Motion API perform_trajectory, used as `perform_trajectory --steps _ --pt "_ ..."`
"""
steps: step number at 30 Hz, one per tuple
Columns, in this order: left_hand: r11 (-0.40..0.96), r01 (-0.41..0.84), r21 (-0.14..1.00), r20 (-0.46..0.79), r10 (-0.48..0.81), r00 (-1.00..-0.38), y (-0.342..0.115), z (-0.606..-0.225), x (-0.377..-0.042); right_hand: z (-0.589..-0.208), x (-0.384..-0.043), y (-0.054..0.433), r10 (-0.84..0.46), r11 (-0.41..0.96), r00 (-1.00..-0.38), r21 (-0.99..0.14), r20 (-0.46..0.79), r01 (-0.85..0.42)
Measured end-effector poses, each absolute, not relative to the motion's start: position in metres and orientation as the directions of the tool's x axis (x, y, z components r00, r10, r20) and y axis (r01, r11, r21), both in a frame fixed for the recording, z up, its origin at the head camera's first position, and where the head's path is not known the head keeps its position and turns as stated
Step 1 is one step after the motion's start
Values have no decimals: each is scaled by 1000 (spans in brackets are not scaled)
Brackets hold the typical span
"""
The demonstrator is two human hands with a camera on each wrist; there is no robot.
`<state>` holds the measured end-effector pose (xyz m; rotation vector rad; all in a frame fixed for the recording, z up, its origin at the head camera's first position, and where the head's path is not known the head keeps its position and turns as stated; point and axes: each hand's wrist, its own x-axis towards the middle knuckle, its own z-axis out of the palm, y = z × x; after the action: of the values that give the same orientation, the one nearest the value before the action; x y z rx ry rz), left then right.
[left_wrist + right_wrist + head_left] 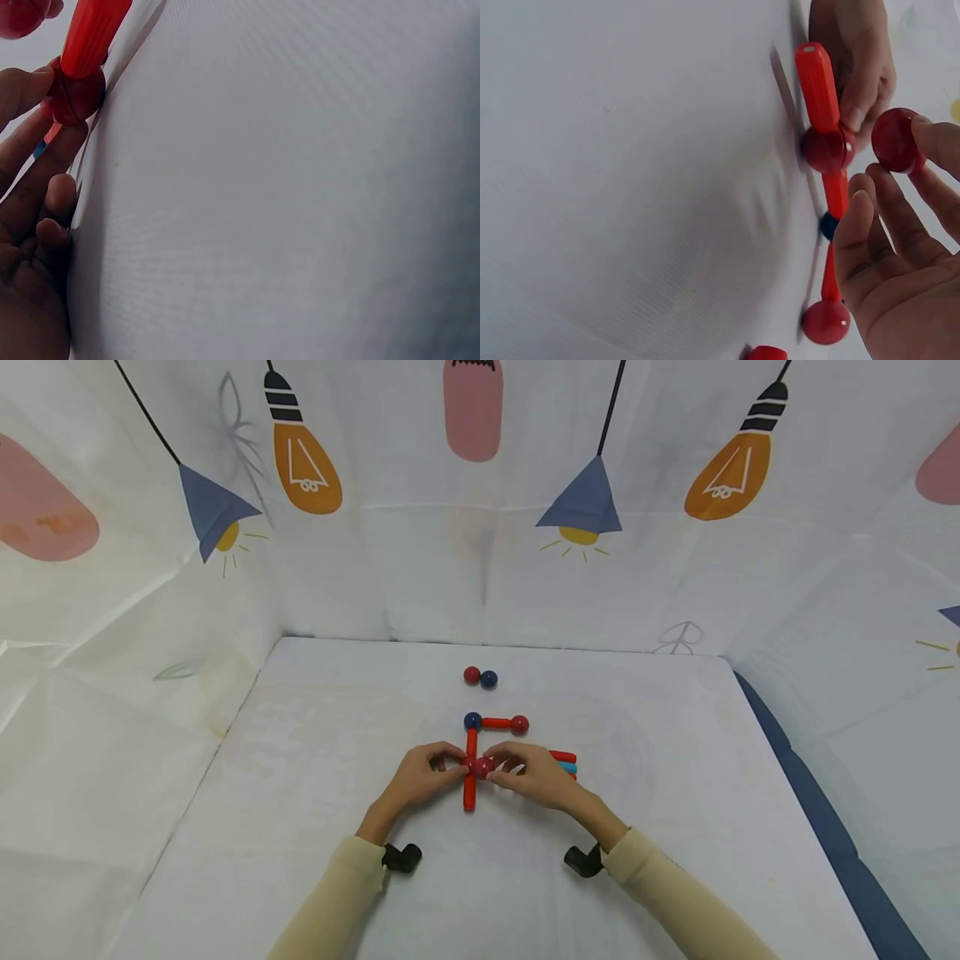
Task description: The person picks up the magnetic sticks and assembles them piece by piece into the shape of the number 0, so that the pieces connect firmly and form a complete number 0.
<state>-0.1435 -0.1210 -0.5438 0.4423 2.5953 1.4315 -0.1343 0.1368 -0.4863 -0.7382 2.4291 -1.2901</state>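
My left hand [422, 772] pinches a red ball [828, 148] between thumb and fingers. Red rods join this ball on two sides: a near rod [469, 793] points toward me, and a far rod [472, 742] leads to a dark blue ball [472, 721]. From the blue ball a sideways rod [496, 723] runs right to an end ball [519, 725], also red. Thumb and fingertips of my right hand [542, 774] hold a loose red ball [894, 141]. In the right wrist view it hangs beside the joined ball, with a gap between them.
Beyond the joined pieces, a red ball [472, 675] and a navy ball [489, 680] lie side by side on the white table [337, 710]. Red rods [564, 757] and a light blue rod [568, 767] lie partly hidden behind my right hand. A printed cloth [420, 577] rises behind the table.
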Motion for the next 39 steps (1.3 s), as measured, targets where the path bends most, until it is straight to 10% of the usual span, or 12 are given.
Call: perform_trajectory --steps 39 --pt "517 154 842 -14 306 -952 -119 -540 -145 -515 -92 124 -708 395 -705 -855 -49 -337"
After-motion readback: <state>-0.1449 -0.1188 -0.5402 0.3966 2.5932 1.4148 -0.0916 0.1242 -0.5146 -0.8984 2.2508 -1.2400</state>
